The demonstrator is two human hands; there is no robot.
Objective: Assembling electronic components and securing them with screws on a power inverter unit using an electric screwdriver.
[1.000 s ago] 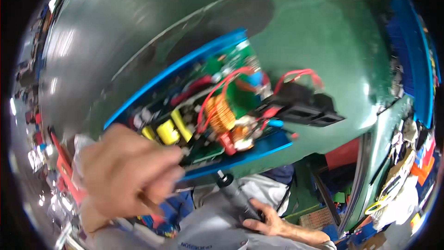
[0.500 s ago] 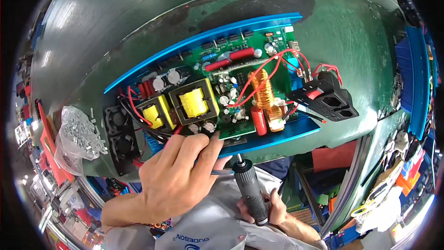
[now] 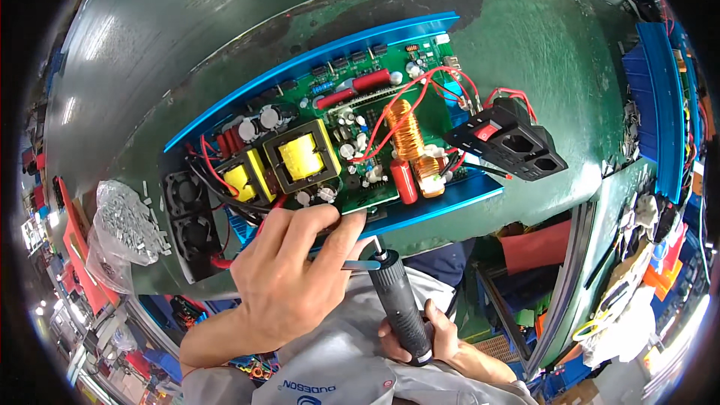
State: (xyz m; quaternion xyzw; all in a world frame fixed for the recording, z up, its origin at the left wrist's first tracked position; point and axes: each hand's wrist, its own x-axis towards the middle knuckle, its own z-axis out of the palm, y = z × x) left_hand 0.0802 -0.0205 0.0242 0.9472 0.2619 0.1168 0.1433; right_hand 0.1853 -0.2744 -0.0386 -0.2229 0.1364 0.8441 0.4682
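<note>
A blue metal housing [image 3: 442,206] lies open on the green bench, with a green circuit board [image 3: 360,193] inside. On the board sit yellow transformers [image 3: 301,157], a copper coil [image 3: 406,129] and red capacitors [image 3: 403,181]. My left hand [image 3: 289,277] is closed over the housing's near wall, fingertips at the board's edge. A thin grey-blue strip [image 3: 361,265] sticks out beside its thumb; how it is held is hidden. My right hand [image 3: 439,334] grips a black electric screwdriver [image 3: 401,304] from below, its tip close to the near wall. The exact contact cannot be made out.
Two black fans [image 3: 187,214] stand at the housing's left end. A black socket panel with a red switch [image 3: 517,139] hangs on red wires at the right. A clear bag of small metal parts [image 3: 127,225] lies left. Another blue metal profile [image 3: 664,112] is far right.
The housing and its parts sit slightly further left and up in the picture. The screwdriver's tip has shifted a little left, and more of the grey-blue strip shows beside my left thumb.
</note>
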